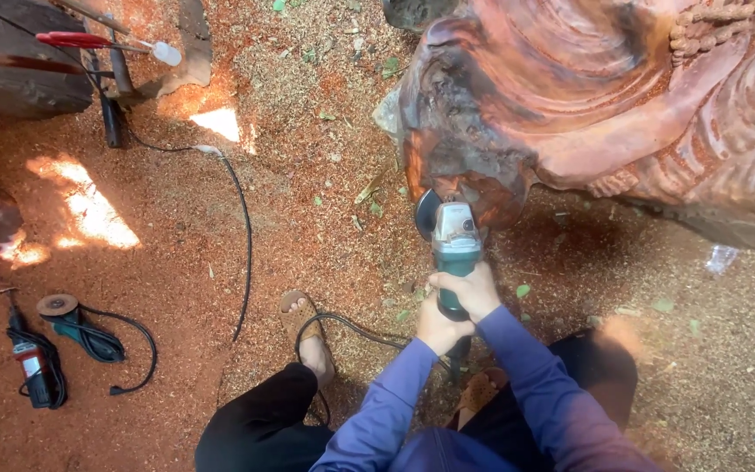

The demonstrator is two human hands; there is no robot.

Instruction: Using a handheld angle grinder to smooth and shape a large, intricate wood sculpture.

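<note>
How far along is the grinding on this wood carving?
Done: much of the wood carving already shows shaped folds and ridges, and sawdust covers the ground. In hand: both hands, left and right, grip the green angle grinder, its disc at the carving's dark lower end. Left: that dark patch looks rough and uneven.

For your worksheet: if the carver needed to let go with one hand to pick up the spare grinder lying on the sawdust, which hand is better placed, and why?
Probably the left hand. The spare grinder lies on the person's left, and that hand sits rearmost on the green angle grinder. The right hand grips nearer the disc at the carved wood.
</note>
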